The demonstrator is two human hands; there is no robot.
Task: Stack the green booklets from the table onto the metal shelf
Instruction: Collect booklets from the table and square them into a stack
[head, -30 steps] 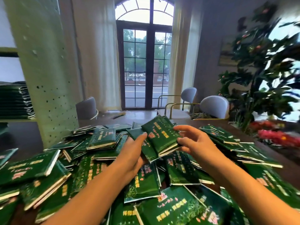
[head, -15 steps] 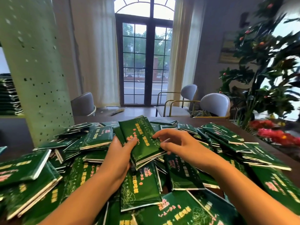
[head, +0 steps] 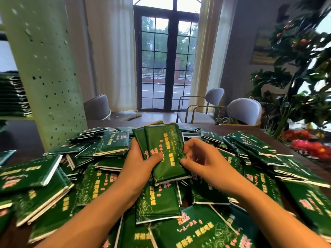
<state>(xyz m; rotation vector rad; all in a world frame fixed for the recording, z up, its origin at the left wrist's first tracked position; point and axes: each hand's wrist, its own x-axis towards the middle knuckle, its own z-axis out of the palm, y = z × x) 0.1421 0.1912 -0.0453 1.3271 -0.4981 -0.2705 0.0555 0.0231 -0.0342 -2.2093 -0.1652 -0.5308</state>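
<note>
Head view: I log one wide-angle frame, looking forward and down over a table covered in green booklets.
Left hand [head: 141,161]: centre of frame, clamped on the left edge of a small held stack [head: 162,149], thumb pressed across the top cover.
Right hand [head: 200,158]: just right of centre, fingers curled, fingertips [head: 184,161] pinching the stack's right edge.
Hands together: I see both closed on the same stack, one on each side of it.
Held stack: several green booklets, long edge pointing away from me, top end tilted up; at least two covers show fanned at the far end, yellow and pink print on the front. Exact count I cannot tell.
Loose booklets [head: 100,178]: a jumbled heap across the lower half of the frame, overlapping at all angles, beneath and around both forearms.
Table [head: 290,149]: dark wood, bare strip showing at right beyond the heap.
Shelf stack [head: 12,97]: far left edge of frame, a neat pile of green booklets, partly cut off; the shelf itself I cannot make out clearly.
Pillar [head: 44,68]: pale green with dark specks, upper left, standing between the shelf stack and the heap.
Background: glazed door [head: 166,65] top centre, grey chairs [head: 243,110] behind the table, leafy plant [head: 304,68] at right.
</note>
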